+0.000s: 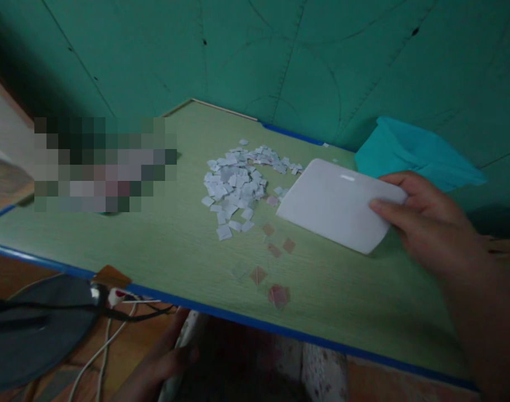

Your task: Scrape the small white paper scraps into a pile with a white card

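Observation:
My right hand (422, 218) grips one end of a flat white plastic scraper (338, 204), thumb on top and fingers beneath. The scraper is tilted over the table, its far edge close to a pile of small pale square pieces (236, 181). Several thin, see-through pinkish squares (279, 295) lie scattered nearer the front edge. Below that edge, my left hand (165, 363) is closed around the pale rim of an object (181, 340); most of that object is dark or hidden, so its kind is unclear.
The pale green table (154, 245) has blue edging. A turquoise bag or sheet (414, 153) sits at the right against the green wall (255, 50). A blurred-out patch (108, 167) covers something at the left. Cables (104, 352) and a dark round base (37, 335) lie below left.

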Demonstrator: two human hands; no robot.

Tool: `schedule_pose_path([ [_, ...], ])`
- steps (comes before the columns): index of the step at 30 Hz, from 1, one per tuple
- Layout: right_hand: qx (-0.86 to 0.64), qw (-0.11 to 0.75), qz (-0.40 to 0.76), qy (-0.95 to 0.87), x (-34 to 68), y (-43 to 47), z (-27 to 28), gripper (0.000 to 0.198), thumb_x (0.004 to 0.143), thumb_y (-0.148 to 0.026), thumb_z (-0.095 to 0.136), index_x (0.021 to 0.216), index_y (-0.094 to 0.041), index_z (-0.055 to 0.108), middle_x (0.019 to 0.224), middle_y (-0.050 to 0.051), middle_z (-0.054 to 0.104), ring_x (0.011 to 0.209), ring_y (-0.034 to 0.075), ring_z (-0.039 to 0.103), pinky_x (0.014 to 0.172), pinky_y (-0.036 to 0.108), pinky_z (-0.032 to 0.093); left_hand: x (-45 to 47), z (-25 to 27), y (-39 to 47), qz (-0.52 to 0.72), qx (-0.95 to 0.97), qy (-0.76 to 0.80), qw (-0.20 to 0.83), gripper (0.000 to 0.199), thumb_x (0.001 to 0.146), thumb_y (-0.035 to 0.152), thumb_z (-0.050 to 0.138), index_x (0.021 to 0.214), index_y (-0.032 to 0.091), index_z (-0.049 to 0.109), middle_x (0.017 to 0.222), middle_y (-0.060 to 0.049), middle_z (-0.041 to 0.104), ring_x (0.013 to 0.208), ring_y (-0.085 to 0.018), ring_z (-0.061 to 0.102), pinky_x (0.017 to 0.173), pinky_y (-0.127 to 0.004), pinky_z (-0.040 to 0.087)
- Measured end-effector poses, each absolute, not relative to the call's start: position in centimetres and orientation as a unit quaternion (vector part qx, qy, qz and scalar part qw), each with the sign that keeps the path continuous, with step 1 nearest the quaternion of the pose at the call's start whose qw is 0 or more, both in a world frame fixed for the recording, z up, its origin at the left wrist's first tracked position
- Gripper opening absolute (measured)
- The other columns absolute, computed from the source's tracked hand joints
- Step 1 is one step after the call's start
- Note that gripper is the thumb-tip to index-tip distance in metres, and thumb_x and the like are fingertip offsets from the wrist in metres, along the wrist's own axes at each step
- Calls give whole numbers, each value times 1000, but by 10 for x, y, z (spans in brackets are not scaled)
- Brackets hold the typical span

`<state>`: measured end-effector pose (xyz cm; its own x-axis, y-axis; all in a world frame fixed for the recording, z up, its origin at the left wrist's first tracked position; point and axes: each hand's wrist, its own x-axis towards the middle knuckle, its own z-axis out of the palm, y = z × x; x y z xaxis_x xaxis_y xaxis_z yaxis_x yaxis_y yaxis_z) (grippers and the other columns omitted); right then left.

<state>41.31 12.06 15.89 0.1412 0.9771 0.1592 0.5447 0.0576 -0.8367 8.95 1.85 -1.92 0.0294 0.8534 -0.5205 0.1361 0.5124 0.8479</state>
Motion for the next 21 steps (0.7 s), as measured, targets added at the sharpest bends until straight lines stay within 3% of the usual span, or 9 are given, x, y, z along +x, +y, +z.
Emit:
schedule_pose_path([
  [3, -614, 416, 197, -641, 401, 124, 163, 19, 71, -28, 57, 88, -22, 52, 69, -3, 55, 60, 10, 52, 48, 20, 39, 92, -19, 20, 320, 374, 618, 613, 5, 41, 28, 56, 46, 32, 56, 41, 1, 60, 96, -31, 56, 89, -37, 39],
  [6, -604, 382, 129, -687, 388, 127, 172, 18, 74, -29, 55, 90, -22, 51, 69, -3, 54, 58, 10, 50, 46, 20, 37, 92, -19, 18, 328, 366, 609, 622, 4, 41, 28, 56, 43, 32, 56, 46, 1, 64, 101, -30, 53, 88, -35, 40],
  [10, -597, 274, 30, -753, 373, 131, 181, 20, 77, -33, 50, 94, -24, 51, 73, -2, 53, 59, 10, 48, 49, 23, 36, 90, -16, 17, 294, 395, 582, 647, 25, 50, 34, 53, 68, 28, 68, 50, 0, 68, 105, -29, 51, 93, -37, 34],
  [14, -600, 200, -4, -775, 368, 131, 183, 22, 79, -36, 45, 96, -23, 50, 71, -1, 54, 55, 12, 48, 48, 25, 36, 91, -16, 17, 304, 401, 551, 665, 49, 50, 36, 55, 96, 25, 64, 66, 1, 73, 92, -30, 59, 97, -39, 28],
  [18, -621, 185, 15, -761, 378, 126, 184, 25, 78, -40, 45, 97, -25, 50, 72, -1, 55, 56, 14, 50, 49, 26, 38, 93, -20, 14, 349, 339, 525, 698, 57, 50, 31, 59, 107, 24, 58, 73, 0, 73, 79, -30, 64, 89, -41, 39],
  [21, -633, 187, 21, -751, 384, 120, 187, 22, 77, -40, 46, 94, -26, 50, 73, 0, 54, 58, 15, 51, 49, 27, 38, 93, -19, 12, 339, 332, 536, 698, 59, 49, 33, 60, 107, 24, 58, 80, -1, 73, 83, -32, 63, 89, -42, 39],
])
